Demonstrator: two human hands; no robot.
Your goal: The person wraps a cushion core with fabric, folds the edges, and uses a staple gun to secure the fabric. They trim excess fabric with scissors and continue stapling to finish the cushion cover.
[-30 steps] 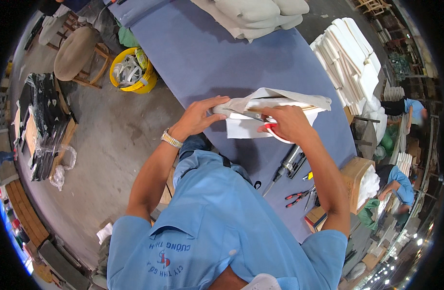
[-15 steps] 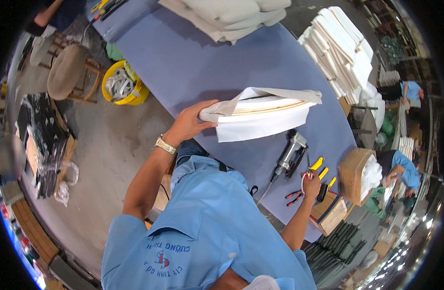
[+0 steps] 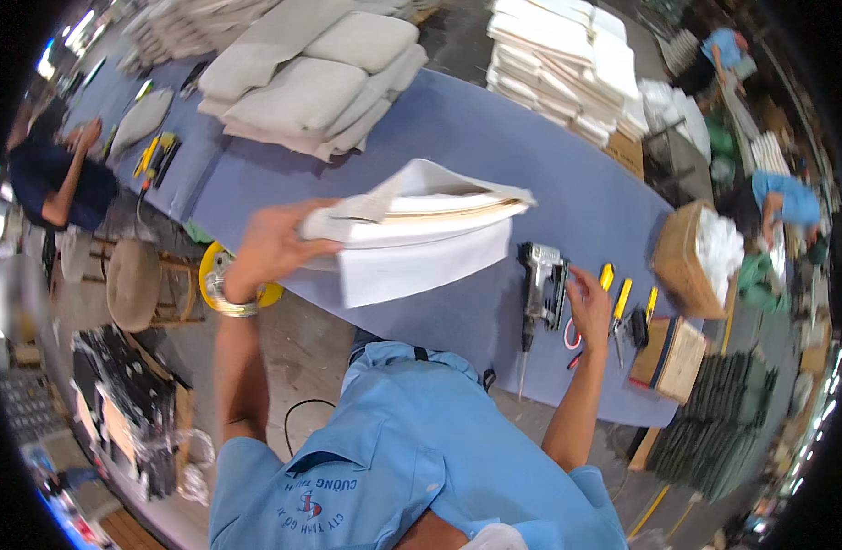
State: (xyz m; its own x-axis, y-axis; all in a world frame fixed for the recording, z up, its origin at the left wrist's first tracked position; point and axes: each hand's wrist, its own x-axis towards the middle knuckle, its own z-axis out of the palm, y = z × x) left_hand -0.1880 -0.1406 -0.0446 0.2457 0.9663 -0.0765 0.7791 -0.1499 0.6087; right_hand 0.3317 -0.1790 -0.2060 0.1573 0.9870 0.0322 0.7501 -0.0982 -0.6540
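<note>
My left hand (image 3: 283, 243) grips one end of an upholstered seat pad (image 3: 412, 234), held above the blue-grey table. Grey fabric wraps its top, pale wood-coloured layers and white padding show along the edge, and a white sheet hangs below. My right hand (image 3: 588, 309) is over the table with its fingers apart, holding nothing that I can see. Beside it lie scissors (image 3: 570, 333) with red-and-white handles, partly hidden by the hand. A metal staple gun (image 3: 538, 286) with an air hose lies just left of that hand. Yellow-handled cutters (image 3: 621, 299) are to its right.
Grey cushions (image 3: 302, 96) are piled at the far left, white padding sheets (image 3: 567, 64) at the far right. A cardboard box (image 3: 679, 247) and a wooden block (image 3: 673, 362) stand right. A yellow bucket (image 3: 269, 293) is left of the table. Another person (image 3: 63, 179) works at far left.
My right hand has let go of the scissors, which now lie on the table. My left hand still holds the seat pad. The view has turned, showing more of the far left.
</note>
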